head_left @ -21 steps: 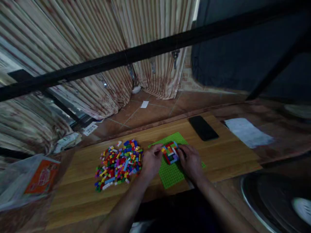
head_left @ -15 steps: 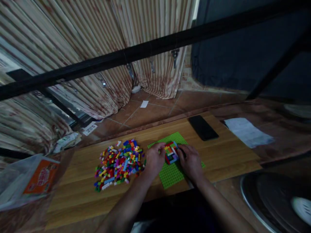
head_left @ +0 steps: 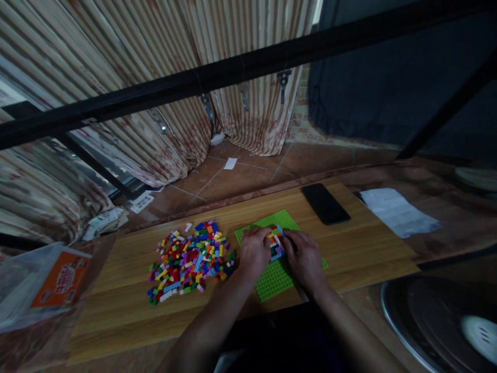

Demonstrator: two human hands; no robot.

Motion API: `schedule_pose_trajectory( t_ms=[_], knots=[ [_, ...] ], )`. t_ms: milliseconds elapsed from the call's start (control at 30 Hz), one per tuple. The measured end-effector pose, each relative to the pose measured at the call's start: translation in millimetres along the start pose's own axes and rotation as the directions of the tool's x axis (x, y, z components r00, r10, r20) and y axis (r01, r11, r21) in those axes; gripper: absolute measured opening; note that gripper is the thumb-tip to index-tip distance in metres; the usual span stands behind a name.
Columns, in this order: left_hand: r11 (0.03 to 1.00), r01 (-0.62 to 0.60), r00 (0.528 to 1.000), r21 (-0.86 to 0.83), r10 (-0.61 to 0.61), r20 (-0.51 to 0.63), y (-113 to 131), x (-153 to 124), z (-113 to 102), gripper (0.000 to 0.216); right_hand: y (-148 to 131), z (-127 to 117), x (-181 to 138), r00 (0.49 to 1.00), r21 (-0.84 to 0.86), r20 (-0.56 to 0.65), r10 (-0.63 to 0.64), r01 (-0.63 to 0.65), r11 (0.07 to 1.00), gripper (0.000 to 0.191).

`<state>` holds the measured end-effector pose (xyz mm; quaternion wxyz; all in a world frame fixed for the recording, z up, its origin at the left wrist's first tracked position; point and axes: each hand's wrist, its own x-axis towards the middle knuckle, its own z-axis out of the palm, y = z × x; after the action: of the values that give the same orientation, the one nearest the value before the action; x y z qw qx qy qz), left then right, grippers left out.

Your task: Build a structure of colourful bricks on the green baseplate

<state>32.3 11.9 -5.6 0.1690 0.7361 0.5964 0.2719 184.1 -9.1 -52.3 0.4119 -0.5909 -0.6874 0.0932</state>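
Observation:
A green studded baseplate [head_left: 274, 285] lies on the wooden board, with a small multicoloured brick build [head_left: 277, 243] on it. My left hand [head_left: 254, 251] covers the build's left side, its fingers bent down against the bricks; whether a loose brick is between them is hidden. From the other side, my right hand [head_left: 305, 254] closes its thumb and fingers on the build's right edge. Left of my hands spreads a pile of loose toy bricks [head_left: 190, 259] in many colours.
A black phone [head_left: 325, 203] lies at the board's [head_left: 124, 311] far right. White paper [head_left: 398, 211] is beyond its right end. A clear plastic box with an orange label [head_left: 62, 278] stands at left. A dark metal bar [head_left: 233, 70] crosses ahead, before striped curtains [head_left: 256, 119].
My left hand has shifted right and over the build, now hiding more of its left side. My right hand stays at the right edge. The camera view has moved slightly.

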Motion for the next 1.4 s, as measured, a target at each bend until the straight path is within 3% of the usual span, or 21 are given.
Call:
schedule_pose_trajectory(
  t_ms=[333, 733, 1067, 1400],
  knots=[
    [0.959, -0.161, 0.987, 0.235, 0.153, 0.051, 1.4, 3.0, -4.6, 0.022, -2.6, -2.7, 0.7, 1.000, 0.009, 0.015, 0.005, -0.005, 1.000, 0.028],
    [0.913, -0.193, 0.980, 0.359, 0.161, 0.117, 15.9, 1.0, -12.1, 0.018, -1.5, -2.2, 0.8, 1.000, 0.012, 0.016, -0.005, 0.005, 1.000, 0.029],
    [0.900, -0.225, 0.970, 0.374, 0.172, 0.170, 12.7, 0.5, -9.9, 0.018, -1.8, -2.3, 0.8, 1.000, 0.031, 0.026, -0.011, 0.010, 0.999, 0.029],
    [0.958, -0.157, 0.987, 0.241, 0.146, 0.063, 5.2, -8.6, -8.9, 0.020, -0.2, -0.7, 0.2, 1.000, 0.014, 0.016, -0.015, 0.015, 1.000, 0.028]
  ],
)
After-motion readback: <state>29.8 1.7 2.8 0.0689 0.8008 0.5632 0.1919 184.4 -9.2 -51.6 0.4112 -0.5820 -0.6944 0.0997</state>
